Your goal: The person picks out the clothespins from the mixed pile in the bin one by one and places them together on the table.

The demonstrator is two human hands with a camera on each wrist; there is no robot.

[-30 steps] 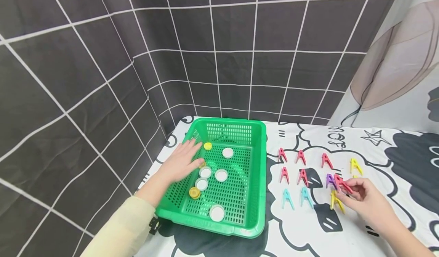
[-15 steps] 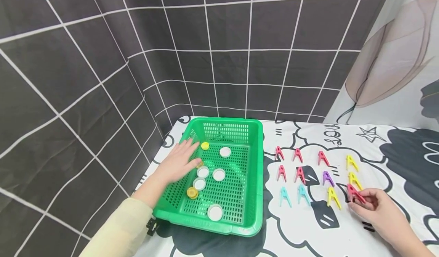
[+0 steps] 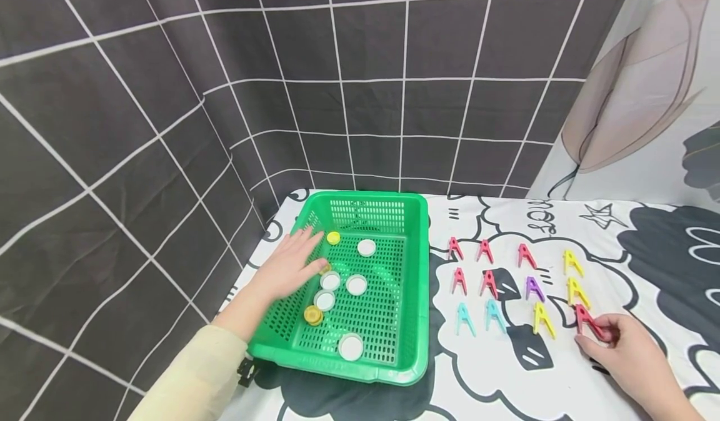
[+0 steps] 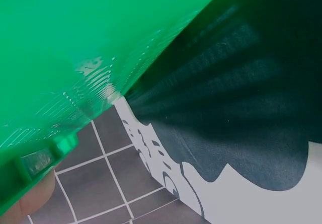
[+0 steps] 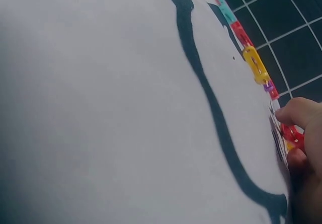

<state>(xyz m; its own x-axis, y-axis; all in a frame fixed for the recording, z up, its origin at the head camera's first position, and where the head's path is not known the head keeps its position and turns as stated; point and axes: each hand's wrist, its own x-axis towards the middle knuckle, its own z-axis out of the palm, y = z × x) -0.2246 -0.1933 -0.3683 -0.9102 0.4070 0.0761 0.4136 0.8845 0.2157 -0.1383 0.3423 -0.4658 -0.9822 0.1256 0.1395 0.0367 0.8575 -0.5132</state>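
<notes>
My right hand (image 3: pixel 630 352) pinches a red clothespin (image 3: pixel 586 324) between thumb and fingers, close over the cloth at the right end of the front row. A yellow clothespin (image 3: pixel 576 291) lies just behind it, another (image 3: pixel 543 320) to its left. The right wrist view catches the red clothespin (image 5: pixel 292 133) partly behind my thumb. My left hand (image 3: pixel 284 270) rests over the left rim of a green plastic basket (image 3: pixel 423 283), fingers spread and straight. In the left wrist view the basket's outer wall (image 4: pixel 75 32) fills the upper left, hiding most of that hand.
Several white caps (image 3: pixel 350 347) and yellow caps (image 3: pixel 334 238) lie in the basket. Rows of red (image 3: pixel 525 255), blue (image 3: pixel 464 318) and purple clothespins (image 3: pixel 534 288) lie on the patterned cloth (image 3: pixel 478 371). A dark grid-patterned curtain (image 3: pixel 371 108) hangs behind and left.
My right hand has carried the red clothespin rightward, from over the purple one to the front row's right end, and lowered it. The left hand has stayed on the basket. The view has shifted slightly.
</notes>
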